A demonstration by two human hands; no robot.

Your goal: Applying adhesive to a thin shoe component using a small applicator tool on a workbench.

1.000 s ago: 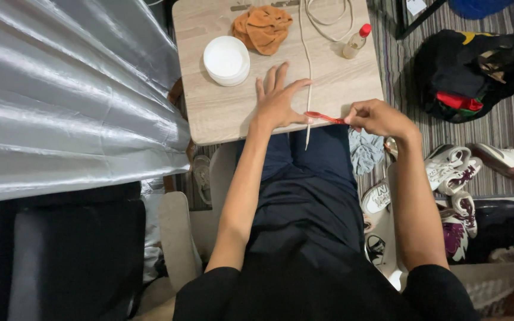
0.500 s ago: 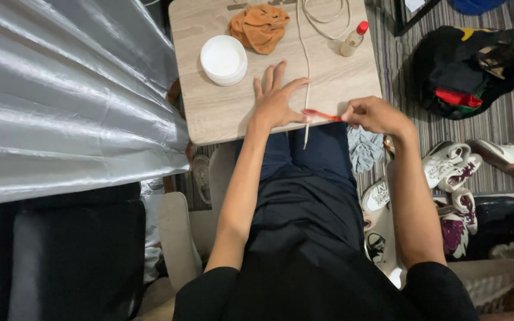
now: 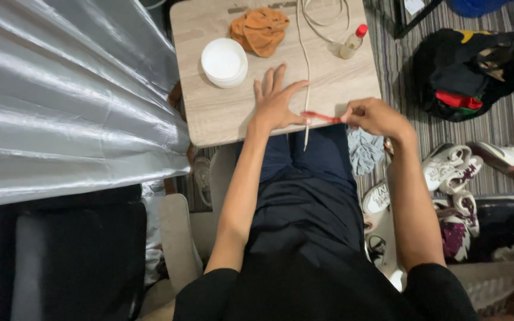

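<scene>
My left hand (image 3: 276,101) lies flat on the small wooden table (image 3: 221,113), fingers spread, pressing beside a pale cord (image 3: 305,77) that runs down the tabletop and hangs over its near edge. My right hand (image 3: 375,116) is closed on the handle of a thin red tool (image 3: 321,116), whose tip reaches the cord next to my left thumb. What kind of tool it is cannot be made out.
A white round lidded tub (image 3: 224,62), a crumpled orange cloth (image 3: 259,28) and a small red-capped bottle (image 3: 353,41) sit on the table. A black bag (image 3: 471,65) and several shoes (image 3: 447,172) lie on the striped floor to the right. Grey shiny fabric (image 3: 60,89) hangs at left.
The view has shifted slightly; both hands stay in the same place on the cord and the red tool.
</scene>
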